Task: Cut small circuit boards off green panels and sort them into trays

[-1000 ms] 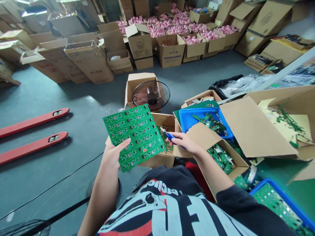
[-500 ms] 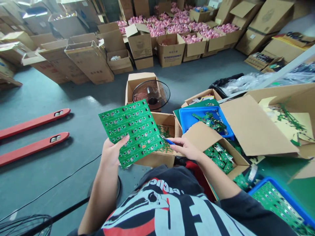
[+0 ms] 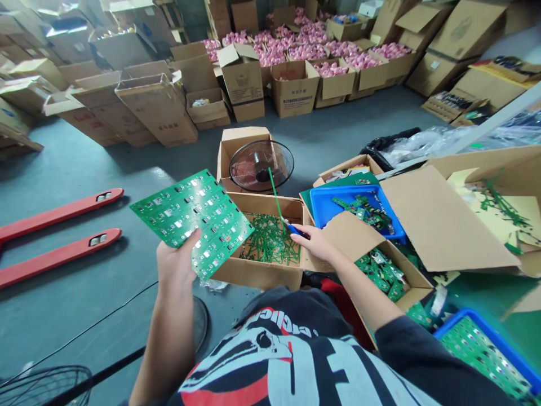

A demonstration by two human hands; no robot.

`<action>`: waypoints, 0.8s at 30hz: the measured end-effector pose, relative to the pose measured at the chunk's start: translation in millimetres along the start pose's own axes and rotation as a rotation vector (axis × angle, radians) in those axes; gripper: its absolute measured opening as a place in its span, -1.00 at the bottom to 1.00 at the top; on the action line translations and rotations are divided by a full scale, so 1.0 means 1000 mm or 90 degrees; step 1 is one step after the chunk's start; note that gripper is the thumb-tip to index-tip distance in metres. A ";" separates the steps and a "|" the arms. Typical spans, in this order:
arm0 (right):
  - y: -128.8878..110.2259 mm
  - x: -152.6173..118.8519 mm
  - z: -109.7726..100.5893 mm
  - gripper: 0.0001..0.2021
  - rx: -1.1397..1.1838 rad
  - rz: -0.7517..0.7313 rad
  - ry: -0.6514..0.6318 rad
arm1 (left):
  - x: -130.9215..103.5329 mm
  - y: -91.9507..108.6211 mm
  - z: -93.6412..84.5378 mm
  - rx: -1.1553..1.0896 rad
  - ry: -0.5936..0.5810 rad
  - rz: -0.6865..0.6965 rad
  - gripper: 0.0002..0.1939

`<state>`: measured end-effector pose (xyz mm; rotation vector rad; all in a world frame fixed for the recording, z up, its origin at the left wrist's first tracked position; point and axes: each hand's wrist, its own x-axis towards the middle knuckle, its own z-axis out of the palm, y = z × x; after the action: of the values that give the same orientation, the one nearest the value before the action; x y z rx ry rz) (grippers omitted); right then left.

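My left hand [image 3: 180, 259] grips a green circuit board panel [image 3: 198, 217] by its near edge, thumb on top. The panel is tilted and carries rows of small components. In my right hand [image 3: 315, 242] is a pair of pliers or cutters with blue handles [image 3: 298, 229]; the exact kind is too small to tell. Its jaws hold one end of a thin green strip [image 3: 275, 194], which points up and away from me. Below, a cardboard box [image 3: 262, 274] contains many loose green strips [image 3: 270, 239]. The panel and the tool are apart.
Right of the box stand a blue tray [image 3: 323, 206] of board pieces, a carton [image 3: 416, 290] of small boards, and another blue tray [image 3: 469, 316] with panels. A fan [image 3: 262, 163] stands ahead. Red pallet-jack forks [image 3: 63, 251] lie at left.
The panel in my left hand has moved left and away from the tool. A thin green strip now sticks out from the tool's jaws, and more of the strip box shows.
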<state>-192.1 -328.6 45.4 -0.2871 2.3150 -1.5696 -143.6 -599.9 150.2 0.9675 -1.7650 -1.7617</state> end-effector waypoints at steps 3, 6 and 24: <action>0.005 0.016 0.016 -0.46 -0.133 0.049 -0.003 | -0.002 -0.005 0.009 -0.042 -0.007 -0.020 -0.61; 0.010 0.021 0.026 -0.45 -0.090 0.105 0.019 | -0.005 -0.013 0.017 -0.066 -0.043 -0.074 -0.61; -0.008 -0.013 0.058 -0.62 0.571 0.166 0.053 | 0.010 -0.057 0.029 0.323 -0.044 0.263 -0.69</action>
<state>-158.2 -376.5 35.1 0.2906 1.3934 -2.2760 -162.6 -584.7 90.1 0.6524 -2.3171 -1.1266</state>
